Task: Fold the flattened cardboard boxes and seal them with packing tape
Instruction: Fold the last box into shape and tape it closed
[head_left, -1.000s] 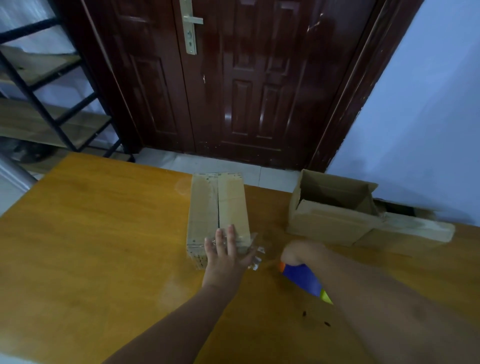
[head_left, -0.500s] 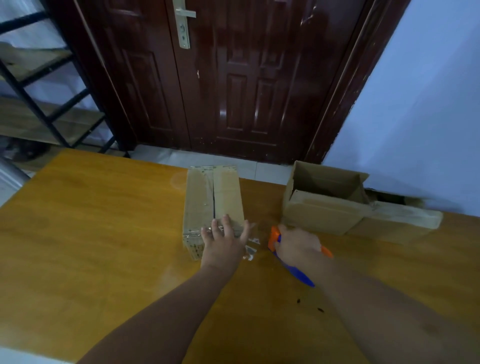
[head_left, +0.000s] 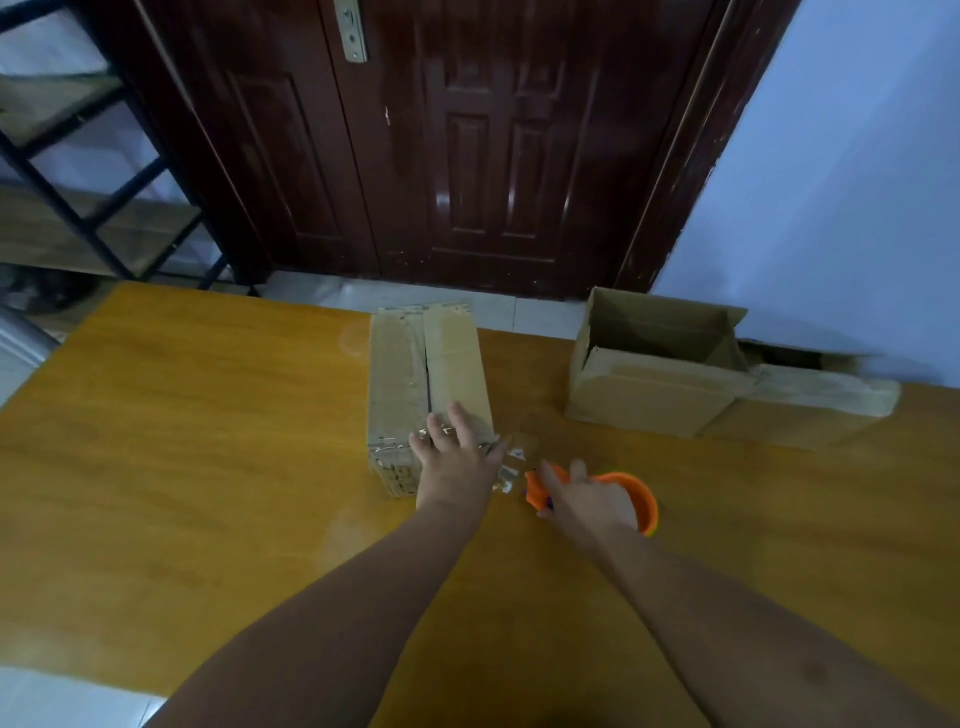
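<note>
Cardboard box (head_left: 426, 374), flaps closed along a centre seam: laid lengthwise on the yellow table (head_left: 182, 441). Left hand (head_left: 454, 457): fingers straight, pressed flat on its near end. Right hand (head_left: 587, 501): wrapped round an orange tape dispenser (head_left: 641, 499) just right of it. Clear tape (head_left: 511, 462) is seen between them. Open box (head_left: 654, 374): placed far right, well apart.

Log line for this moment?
left hand: presses near end of closed box | right hand: holds orange tape dispenser | open box: apart, untouched
</note>
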